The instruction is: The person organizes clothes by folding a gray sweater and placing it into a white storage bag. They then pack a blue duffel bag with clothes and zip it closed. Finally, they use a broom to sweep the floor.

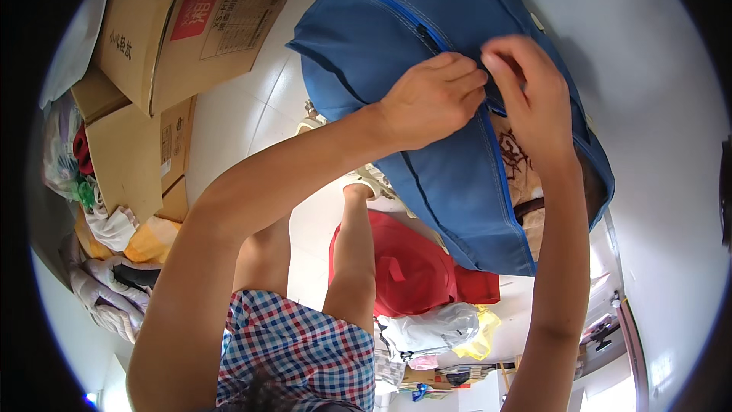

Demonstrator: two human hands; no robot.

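Atop soft blue fabric bag (427, 175): L hand (431, 99) & R hand (534, 99), fingers pinched shut on zipper seam.

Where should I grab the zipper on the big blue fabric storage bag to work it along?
Probably pinch the zipper where left hand and right hand meet on the blue fabric storage bag, coming from above; the track below gapes open over patterned bedding.

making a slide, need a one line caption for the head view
Both hands, left hand and right hand, work the zip of a big blue fabric bag.
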